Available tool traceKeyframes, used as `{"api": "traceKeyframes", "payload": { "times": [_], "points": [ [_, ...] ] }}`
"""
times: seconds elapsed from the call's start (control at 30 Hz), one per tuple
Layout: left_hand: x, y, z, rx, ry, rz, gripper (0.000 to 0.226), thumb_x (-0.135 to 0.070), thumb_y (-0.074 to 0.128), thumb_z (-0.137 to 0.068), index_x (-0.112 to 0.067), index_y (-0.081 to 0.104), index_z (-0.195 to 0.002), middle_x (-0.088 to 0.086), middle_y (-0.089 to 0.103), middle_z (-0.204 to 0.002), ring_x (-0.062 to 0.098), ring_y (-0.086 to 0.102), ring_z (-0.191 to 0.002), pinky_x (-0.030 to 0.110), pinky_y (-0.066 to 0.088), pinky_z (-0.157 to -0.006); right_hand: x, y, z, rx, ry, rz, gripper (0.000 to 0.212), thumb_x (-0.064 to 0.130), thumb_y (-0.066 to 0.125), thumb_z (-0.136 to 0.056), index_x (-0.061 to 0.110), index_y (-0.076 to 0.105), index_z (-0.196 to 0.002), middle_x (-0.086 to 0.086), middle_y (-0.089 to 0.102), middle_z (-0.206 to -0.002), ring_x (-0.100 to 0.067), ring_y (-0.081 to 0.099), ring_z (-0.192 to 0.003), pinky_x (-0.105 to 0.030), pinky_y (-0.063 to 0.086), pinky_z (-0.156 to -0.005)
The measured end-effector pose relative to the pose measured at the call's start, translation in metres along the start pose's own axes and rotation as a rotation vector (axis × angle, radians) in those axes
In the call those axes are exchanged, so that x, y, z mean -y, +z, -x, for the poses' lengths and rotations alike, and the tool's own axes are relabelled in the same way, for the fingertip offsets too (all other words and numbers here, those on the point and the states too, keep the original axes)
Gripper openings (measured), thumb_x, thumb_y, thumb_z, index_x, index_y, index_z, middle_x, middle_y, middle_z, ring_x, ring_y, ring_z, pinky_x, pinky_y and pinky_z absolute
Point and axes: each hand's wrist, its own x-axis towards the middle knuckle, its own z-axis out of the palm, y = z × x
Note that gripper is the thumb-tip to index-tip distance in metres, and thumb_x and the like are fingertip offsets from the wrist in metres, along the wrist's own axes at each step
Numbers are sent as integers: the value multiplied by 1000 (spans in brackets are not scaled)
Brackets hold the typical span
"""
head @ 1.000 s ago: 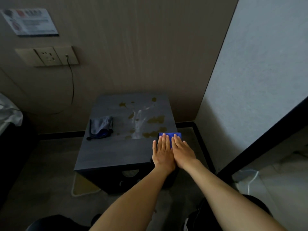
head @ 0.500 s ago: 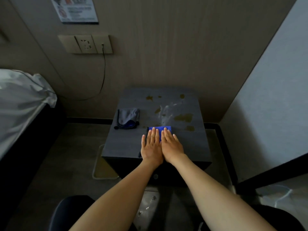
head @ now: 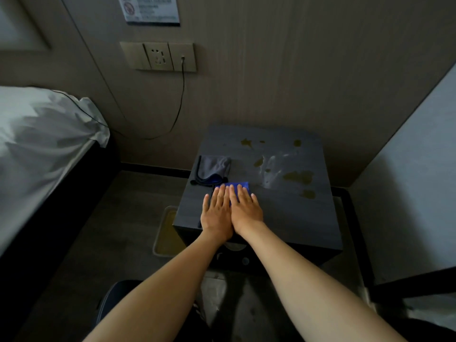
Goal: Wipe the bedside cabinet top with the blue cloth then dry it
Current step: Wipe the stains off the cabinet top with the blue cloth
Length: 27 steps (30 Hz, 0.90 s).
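Near the front-left corner of the cabinet surface [head: 283,218], left hand [head: 217,213] and right hand [head: 245,208], flat and open together on the blue cloth [head: 238,186], should press evenly toward the brown stains [head: 297,176].

A white printed notice [head: 148,9] is fixed to the wall at the top of the view, just above the wall socket panel [head: 158,56]. It carries a round red prohibition symbol at its left side and several rows of small print beside and below that, but the lettering is too small and blurred to read. No other text, label, brand or number can be read anywhere in the picture, including on the bedside cabinet [head: 283,206] and the cloths on it.
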Motion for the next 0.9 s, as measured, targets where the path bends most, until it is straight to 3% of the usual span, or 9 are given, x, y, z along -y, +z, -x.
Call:
{"api": "traceKeyframes", "payload": {
  "times": [0.2,0.4,0.63,0.9],
  "points": [
    [-2,-6,-7,32,-1,-11,94,-51,41,-99,-12,-26,-152,5,-32,-160,22,-29,-147,46,-13,-120,-3,-5,-9,30,-1,70,83,25,50,-101,12,-12,-156,-6,-17,-165,-19,-15,-152,-41,-7,-123],
    [-34,-21,-28,55,63,14,84,-42,35,-101,-10,-24,-153,7,-29,-161,22,-25,-149,44,-8,-123,-44,-13,-21,45,25,-11,69,21,35,-105,14,-12,-156,-3,-19,-164,-16,-14,-152,-39,-5,-124],
    [-94,-26,-54,79,144,12,88,-42,40,-101,-8,-23,-153,9,-29,-161,24,-27,-148,43,-11,-120,-113,-13,-22,26,71,-75,66,20,30,-105,15,-11,-157,-2,-19,-164,-15,-14,-152,-39,-1,-124],
    [-177,-27,-73,70,181,89,65,-36,16,-107,-10,-22,-153,6,-29,-161,21,-28,-147,40,-12,-121,-200,-15,-13,26,88,-148,61,23,27,-107,17,-7,-158,-2,-16,-165,-15,-12,-152,-41,0,-124]
  ]
}}
